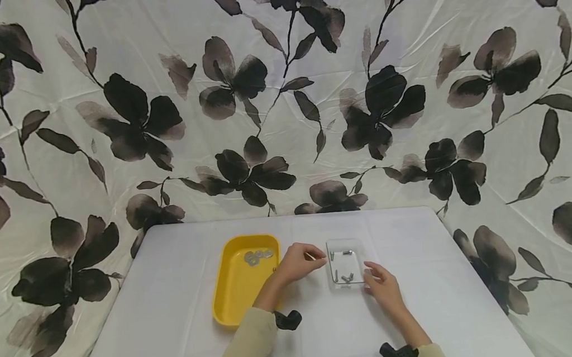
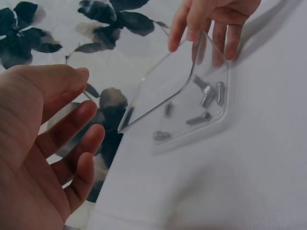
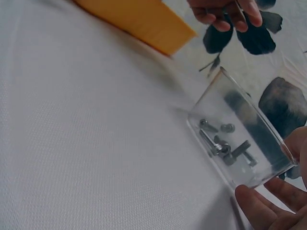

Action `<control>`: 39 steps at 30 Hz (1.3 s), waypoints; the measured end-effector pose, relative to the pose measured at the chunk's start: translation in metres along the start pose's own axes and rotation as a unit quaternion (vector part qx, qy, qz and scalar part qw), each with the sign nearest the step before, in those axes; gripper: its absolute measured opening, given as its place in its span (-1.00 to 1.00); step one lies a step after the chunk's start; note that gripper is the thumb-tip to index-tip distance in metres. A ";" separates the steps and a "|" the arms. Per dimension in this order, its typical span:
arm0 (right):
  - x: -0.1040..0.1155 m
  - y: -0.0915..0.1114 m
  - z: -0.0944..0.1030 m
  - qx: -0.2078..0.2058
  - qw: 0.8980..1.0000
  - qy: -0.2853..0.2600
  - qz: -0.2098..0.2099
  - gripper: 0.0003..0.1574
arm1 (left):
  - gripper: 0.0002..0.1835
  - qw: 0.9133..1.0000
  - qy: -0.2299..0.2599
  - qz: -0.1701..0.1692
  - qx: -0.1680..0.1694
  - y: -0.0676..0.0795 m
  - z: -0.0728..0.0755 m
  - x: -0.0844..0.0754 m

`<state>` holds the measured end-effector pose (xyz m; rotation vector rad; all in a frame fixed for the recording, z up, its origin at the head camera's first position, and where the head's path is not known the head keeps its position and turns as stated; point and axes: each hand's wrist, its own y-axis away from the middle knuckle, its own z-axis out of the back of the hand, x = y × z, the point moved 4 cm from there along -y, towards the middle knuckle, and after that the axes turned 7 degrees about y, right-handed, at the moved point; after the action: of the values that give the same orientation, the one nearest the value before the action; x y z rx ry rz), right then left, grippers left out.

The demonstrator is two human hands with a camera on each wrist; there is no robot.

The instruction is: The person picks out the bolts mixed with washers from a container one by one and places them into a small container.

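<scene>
A clear plastic box (image 1: pixel 347 265) stands on the white table with several metal bolts (image 3: pixel 231 155) loose on its floor. My right hand (image 1: pixel 384 287) grips the box at its near right corner; in the right wrist view its fingers (image 3: pixel 259 211) lie against the outside of the wall. Left of the box hovers my left hand (image 1: pixel 298 264), apart from it. Its fingers (image 2: pixel 81 167) are loosely bent in the left wrist view, and I see nothing held there. The left forearm crosses the right edge of a yellow tray (image 1: pixel 231 289).
Several flat grey washers (image 1: pixel 253 258) lie in the far part of the yellow tray. A small dark item beside the left wrist there is too small to tell. White cloth (image 1: pixel 176 321) covers the table, and a floral sheet (image 1: pixel 311 115) hangs behind it.
</scene>
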<state>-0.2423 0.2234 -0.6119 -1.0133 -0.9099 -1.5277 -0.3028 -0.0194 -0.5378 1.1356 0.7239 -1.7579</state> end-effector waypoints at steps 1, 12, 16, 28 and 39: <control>0.001 0.000 0.000 0.000 1.000 -0.001 0.002 -0.52 | -0.81 1.000 0.002 0.001 -0.002 0.001 0.002 0.000; 0.026 0.010 0.000 -0.097 0.976 0.184 0.067 -0.51 | -0.83 0.999 0.035 0.012 -0.018 0.027 0.023 -0.004; 0.049 0.016 -0.004 -0.161 0.956 0.210 0.128 -0.52 | -0.82 0.998 0.050 0.031 -0.032 0.036 0.031 -0.004; 0.098 0.031 -0.046 -0.172 0.950 0.122 0.229 -0.59 | -0.82 0.998 0.039 0.025 -0.045 0.058 0.070 0.008; 0.111 0.045 -0.103 -0.079 0.972 0.073 0.208 -0.59 | -0.79 0.997 0.005 0.028 -0.076 0.062 0.102 0.021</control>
<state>-0.2235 0.0829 -0.5431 -1.1083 -0.4421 -1.3083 -0.2904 -0.1384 -0.5155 1.0533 0.8094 -1.6226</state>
